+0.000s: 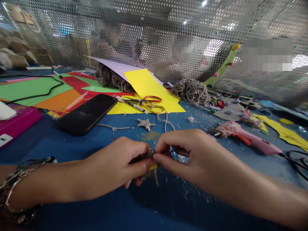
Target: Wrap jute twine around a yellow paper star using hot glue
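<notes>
My left hand (120, 163) is closed around a small yarn-wrapped piece (153, 176) with a bit of yellow on it. Most of that piece is hidden by my fingers. Thumb and forefinger of my right hand (183, 147) pinch grey yarn (166, 122) right beside it, and the strand trails up over the table toward the scissors. A small yarn-wrapped star (145, 124) lies on the blue table (115, 211) just beyond my hands. Past it are scissors with red and yellow handles (154, 104) and a marker pen (134, 105), resting on yellow paper (149, 83).
A black phone (88, 114) lies left of centre, near a magenta box (21, 123). To the right rests a pink glue gun (252, 136) with its cord. Yarn bundles (192, 91) and coloured sheets (29, 88) sit along a perforated metal screen (149, 41), with people behind it.
</notes>
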`<action>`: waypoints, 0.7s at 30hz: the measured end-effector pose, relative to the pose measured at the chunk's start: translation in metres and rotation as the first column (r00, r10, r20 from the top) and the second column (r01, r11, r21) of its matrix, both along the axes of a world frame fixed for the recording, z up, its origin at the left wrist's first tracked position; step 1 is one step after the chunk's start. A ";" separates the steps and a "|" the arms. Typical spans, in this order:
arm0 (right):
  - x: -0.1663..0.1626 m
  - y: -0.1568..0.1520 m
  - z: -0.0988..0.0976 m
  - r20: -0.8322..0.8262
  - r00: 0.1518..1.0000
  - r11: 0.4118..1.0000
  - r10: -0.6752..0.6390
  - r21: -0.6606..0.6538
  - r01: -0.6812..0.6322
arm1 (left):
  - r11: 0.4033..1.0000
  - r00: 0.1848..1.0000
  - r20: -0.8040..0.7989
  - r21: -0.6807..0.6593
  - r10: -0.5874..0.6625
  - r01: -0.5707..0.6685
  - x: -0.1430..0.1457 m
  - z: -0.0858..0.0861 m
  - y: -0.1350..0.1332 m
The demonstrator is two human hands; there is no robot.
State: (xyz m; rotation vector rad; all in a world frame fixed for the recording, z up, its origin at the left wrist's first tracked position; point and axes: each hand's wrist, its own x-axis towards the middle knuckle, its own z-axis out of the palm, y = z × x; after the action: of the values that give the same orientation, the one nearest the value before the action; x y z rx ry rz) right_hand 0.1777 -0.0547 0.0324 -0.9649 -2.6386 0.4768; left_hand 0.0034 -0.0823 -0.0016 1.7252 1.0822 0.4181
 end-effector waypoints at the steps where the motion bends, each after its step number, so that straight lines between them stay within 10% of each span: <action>1: 0.000 -0.001 -0.001 -0.004 1.000 0.997 0.020 0.072 -0.019 | 1.000 1.000 0.020 -0.014 0.009 -0.009 0.000 0.000 0.001; 10: 0.001 -0.010 -0.004 0.129 0.975 0.681 0.181 0.699 -0.219 | 0.978 0.949 0.263 -0.163 0.174 -0.134 0.001 0.000 0.009; 21: 0.004 -0.004 -0.005 -0.065 0.995 0.874 0.074 0.485 -0.033 | 0.945 0.784 0.527 -0.193 0.328 -0.266 -0.006 0.008 0.014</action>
State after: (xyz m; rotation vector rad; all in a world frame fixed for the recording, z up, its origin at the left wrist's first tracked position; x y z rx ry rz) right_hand 0.1814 -0.0588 0.0276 -0.6932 -2.5245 -0.1373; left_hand -0.0026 -0.0685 0.0065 1.2114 0.9178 0.9790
